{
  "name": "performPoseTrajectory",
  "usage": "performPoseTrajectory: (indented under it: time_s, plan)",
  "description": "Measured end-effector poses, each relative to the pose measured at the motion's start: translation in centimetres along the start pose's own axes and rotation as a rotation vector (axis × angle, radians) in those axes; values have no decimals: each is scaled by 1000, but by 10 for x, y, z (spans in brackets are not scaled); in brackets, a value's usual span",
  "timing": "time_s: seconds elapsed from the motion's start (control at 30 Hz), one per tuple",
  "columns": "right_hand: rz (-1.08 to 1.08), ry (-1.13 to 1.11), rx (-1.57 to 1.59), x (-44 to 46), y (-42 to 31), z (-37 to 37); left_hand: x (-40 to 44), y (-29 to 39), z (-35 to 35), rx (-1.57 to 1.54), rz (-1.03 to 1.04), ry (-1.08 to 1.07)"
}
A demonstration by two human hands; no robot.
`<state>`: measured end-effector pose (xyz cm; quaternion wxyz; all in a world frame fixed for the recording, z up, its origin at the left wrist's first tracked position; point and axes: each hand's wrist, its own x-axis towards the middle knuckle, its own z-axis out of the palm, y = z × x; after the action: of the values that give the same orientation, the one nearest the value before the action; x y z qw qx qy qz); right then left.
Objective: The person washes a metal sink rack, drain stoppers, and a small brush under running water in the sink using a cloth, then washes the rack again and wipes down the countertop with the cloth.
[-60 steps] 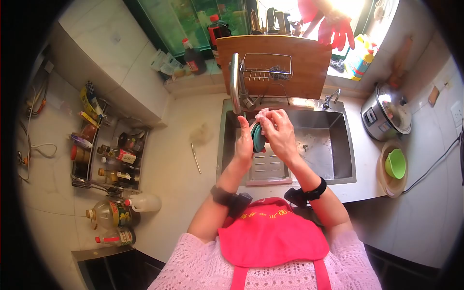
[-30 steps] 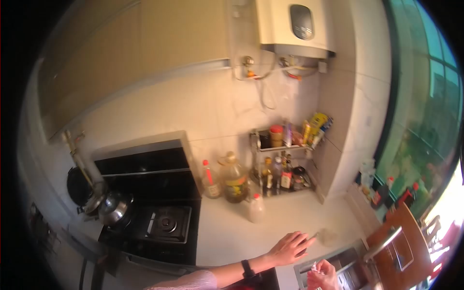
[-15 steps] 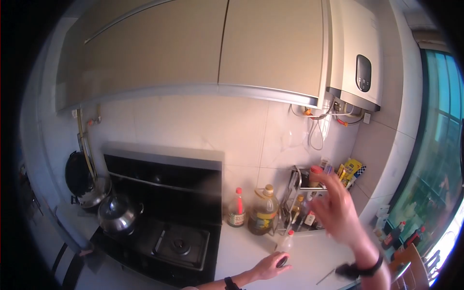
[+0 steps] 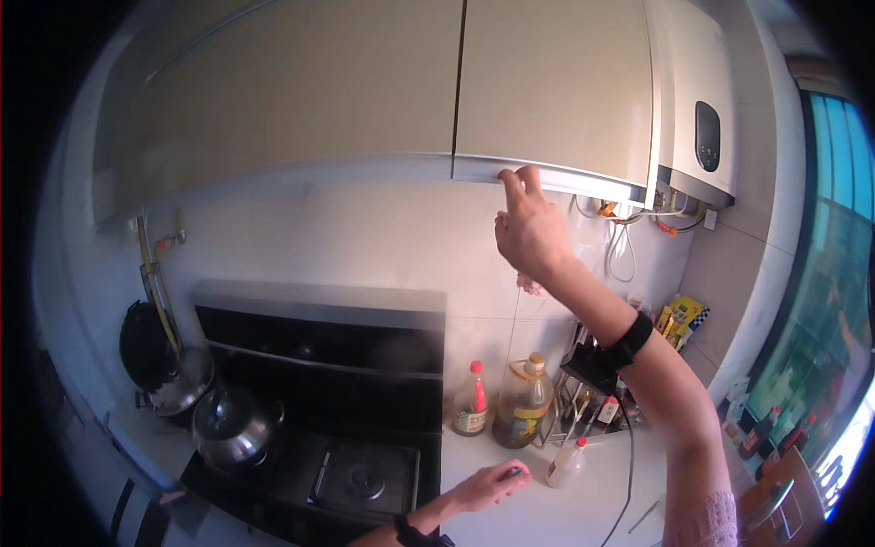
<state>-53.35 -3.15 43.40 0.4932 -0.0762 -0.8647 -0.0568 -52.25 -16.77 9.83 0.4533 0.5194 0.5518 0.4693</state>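
My right hand (image 4: 533,228) is raised to the wall cabinet, its fingertips hooked on the metal strip along the lower edge of the right cabinet door (image 4: 556,87). Lower down, my left hand (image 4: 492,485) is closed around a small dark object (image 4: 515,471), mostly hidden by the fingers; its kind does not show. Beside that hand a small clear bottle with a red cap (image 4: 566,465) stands on the white counter (image 4: 583,515). Behind it are a large oil jug (image 4: 524,406) and a red-capped bottle (image 4: 470,401).
A steel pot (image 4: 235,428) sits on the black gas stove (image 4: 365,483) at left. A rack of seasoning bottles (image 4: 583,401) stands behind my right forearm. The water heater (image 4: 697,91) hangs right of the cabinet, with pipes and cables below. A black cable (image 4: 629,474) dangles from my right wrist.
My right hand has gone up and left from near the seasoning rack to the cabinet door's lower edge. My left hand has moved left, away from the small clear bottle, with the dark object.
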Motion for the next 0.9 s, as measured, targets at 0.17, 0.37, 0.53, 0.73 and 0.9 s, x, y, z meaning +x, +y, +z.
performPoseTrajectory:
  time_s: [0.17, 0.37, 0.53, 0.73, 0.9]
  plan:
    - [-21, -6, 61, -18, -10, -37, -16, 10, -12, -295, 59, 139]
    - [-33, 63, 387, -63, -11, -121, -22, 75, -44, -58, 298, 377]
    - [86, 356, 362, -111, 27, -145, -17, 128, -62, 152, 463, 511]
    - [253, 439, 374, -137, 66, -165, 25, 213, -64, 457, 837, 702]
    - [267, 353, 433, -143, 70, -181, 56, 312, -90, 639, 1014, 926]
